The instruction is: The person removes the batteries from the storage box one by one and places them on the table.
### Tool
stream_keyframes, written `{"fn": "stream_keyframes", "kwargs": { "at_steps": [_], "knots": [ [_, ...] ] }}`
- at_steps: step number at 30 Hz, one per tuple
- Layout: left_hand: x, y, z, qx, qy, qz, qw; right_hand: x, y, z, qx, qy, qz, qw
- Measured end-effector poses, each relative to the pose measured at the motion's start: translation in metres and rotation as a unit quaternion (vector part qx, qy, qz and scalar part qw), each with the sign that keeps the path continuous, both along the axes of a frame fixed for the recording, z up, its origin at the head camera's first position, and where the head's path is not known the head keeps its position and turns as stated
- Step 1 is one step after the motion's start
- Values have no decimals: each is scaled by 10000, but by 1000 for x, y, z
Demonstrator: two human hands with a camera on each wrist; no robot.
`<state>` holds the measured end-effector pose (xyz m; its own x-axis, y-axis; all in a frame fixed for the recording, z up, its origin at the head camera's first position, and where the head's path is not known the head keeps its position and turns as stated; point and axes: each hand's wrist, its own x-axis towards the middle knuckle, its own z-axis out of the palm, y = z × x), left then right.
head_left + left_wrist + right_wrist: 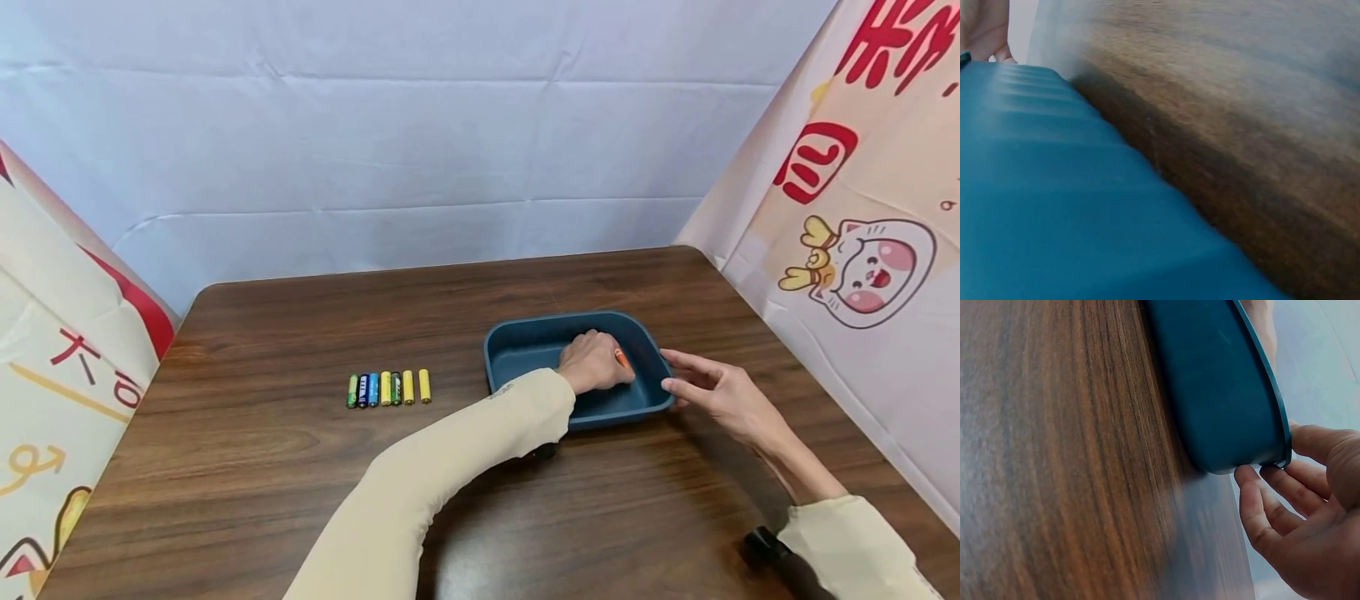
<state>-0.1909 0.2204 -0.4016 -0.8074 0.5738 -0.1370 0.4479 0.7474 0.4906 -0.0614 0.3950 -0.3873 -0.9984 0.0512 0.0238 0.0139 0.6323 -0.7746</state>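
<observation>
A dark blue plastic bin sits on the table. My left hand reaches over its near side and is down inside it, fingers curled round an orange battery. Most of that battery is hidden by the hand. At the right end of the bin, my right hand grips the corner. In the right wrist view its thumb lies at the rim and the fingers touch the outer wall. The left wrist view is mostly the bin's ribbed outer side.
Several batteries in green, blue and yellow stand in a neat row on the wooden table, left of the bin. A white cloth hangs behind the table, and printed cloths hang at both sides.
</observation>
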Motion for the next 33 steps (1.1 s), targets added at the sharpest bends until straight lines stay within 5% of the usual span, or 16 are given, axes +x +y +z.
{"fn": "stream_keyframes", "kwargs": {
  "at_steps": [12, 23, 33],
  "knots": [
    [-7, -25, 22, 642, -468, -345, 9962, -1, -2, 1, -79, 5, 78, 9999],
    [3, -50, 49, 1428, -886, -581, 9841, 0, -2, 3, 291, -22, 45, 9996],
    [0, -105, 70, 1892, -1126, -1025, 9701, 1, 0, -1, 235, 98, 80, 9996]
  ]
}}
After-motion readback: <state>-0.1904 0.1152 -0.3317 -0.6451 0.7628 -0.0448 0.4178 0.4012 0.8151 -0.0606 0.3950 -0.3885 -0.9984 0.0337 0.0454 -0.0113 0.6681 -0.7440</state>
